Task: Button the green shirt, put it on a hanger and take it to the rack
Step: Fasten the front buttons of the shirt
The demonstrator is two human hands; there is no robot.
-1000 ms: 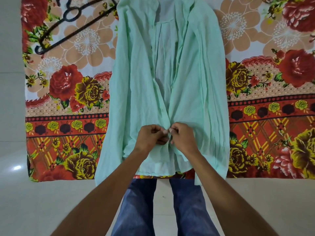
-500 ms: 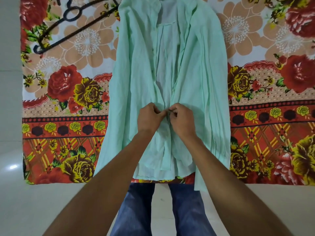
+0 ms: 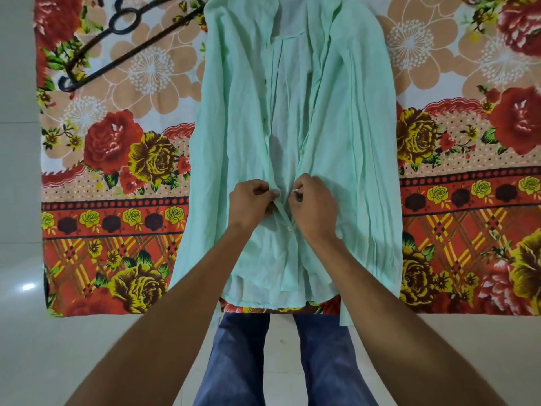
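Note:
The pale green shirt (image 3: 345,136) lies face up on a floral bedsheet (image 3: 123,159), collar away from me, its front open above my hands. My left hand (image 3: 253,202) pinches the left front edge of the shirt. My right hand (image 3: 313,205) pinches the right front edge, a small button between its fingertips. The two hands sit a little apart at the placket. Just below them one white button (image 3: 290,228) is fastened. A black hanger (image 3: 123,39) lies on the sheet at the upper left, its top cut off by the frame.
The bedsheet covers the surface ahead and ends at a near edge (image 3: 439,313) by my legs in blue jeans (image 3: 243,361). Pale glossy floor tiles (image 3: 17,200) run along the left and below.
Both hands have moved up the placket, away from me, from the lower button to the one above it. A fastened button now shows below them. The hands have drawn slightly apart.

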